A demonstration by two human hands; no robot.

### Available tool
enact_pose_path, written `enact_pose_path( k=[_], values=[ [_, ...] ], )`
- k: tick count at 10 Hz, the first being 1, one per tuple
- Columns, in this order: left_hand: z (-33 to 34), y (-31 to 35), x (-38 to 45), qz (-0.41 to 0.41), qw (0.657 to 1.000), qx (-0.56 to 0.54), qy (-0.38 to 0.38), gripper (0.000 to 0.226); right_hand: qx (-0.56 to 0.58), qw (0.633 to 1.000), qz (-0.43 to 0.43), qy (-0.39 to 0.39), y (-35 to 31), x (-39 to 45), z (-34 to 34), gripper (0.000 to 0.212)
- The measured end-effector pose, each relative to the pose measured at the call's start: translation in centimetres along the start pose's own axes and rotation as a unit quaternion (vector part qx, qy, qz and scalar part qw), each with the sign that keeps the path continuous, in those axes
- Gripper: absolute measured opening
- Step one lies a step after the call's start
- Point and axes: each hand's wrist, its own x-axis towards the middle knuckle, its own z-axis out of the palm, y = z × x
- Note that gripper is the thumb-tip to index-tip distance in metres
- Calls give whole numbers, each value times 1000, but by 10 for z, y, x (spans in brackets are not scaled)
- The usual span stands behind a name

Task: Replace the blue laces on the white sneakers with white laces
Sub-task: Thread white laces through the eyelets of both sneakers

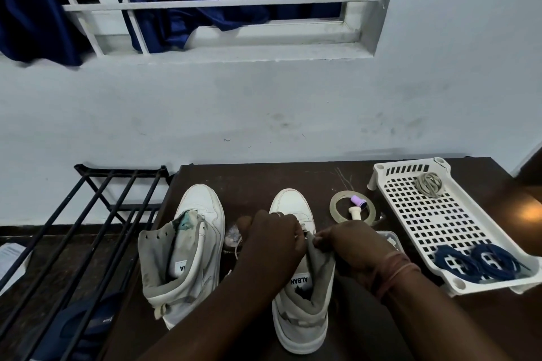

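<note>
Two white high-top sneakers stand on a dark table. The left sneaker (187, 252) has no lace and its eyelets are bare. Both my hands work over the right sneaker (299, 316). My left hand (272, 240) is curled over its eyelet area, pinching a thin white lace (303, 227). My right hand (346, 243) pinches the grey tongue and collar of that sneaker. Two coiled blue laces (481, 262) lie in the near end of a white slotted tray (410, 202). A coiled whitish lace (429, 183) lies at the tray's far end.
A roll of clear tape (337, 208) with a small purple and cream object (358, 206) in it lies beyond the right sneaker. A black metal rack (96, 214) stands left of the table. A wall and a window with a blue curtain rise behind.
</note>
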Motion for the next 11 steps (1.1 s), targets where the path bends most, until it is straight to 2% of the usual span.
enact_pose_path(
  k=[1,2,3,4,5,6,7,8,9,10,11],
  values=[
    [2,-3,2,-3,998,-62,-10,29,194,980,39,14,10,5,0,35],
    [3,-2,2,-12,997,-77,-11,30,209,977,45,-18,12,10,0,24],
    [5,-3,1,-23,996,-91,-12,33,228,969,70,-67,9,11,0,27],
    [3,-3,0,-41,990,-135,-20,30,262,955,104,-89,6,8,3,21],
    [0,-2,0,-49,985,-164,-18,25,270,953,95,-97,10,9,4,21],
    [-4,-2,-2,-25,987,-158,9,24,143,988,39,-42,10,10,6,27],
    [-9,-3,-2,-16,983,-181,22,18,71,997,9,-1,6,11,11,24],
    [-12,-7,-4,-48,983,-175,0,13,-36,999,-15,29,-1,9,8,22],
    [-19,-9,-8,-99,984,-145,-25,21,-28,996,-43,80,-15,-2,-10,23],
    [-17,-14,-10,-132,976,-165,-52,38,398,906,-49,136,-29,-9,-26,21],
    [-14,-22,-11,-173,953,-239,-72,55,412,880,-115,207,-26,-7,-35,15]
  ],
)
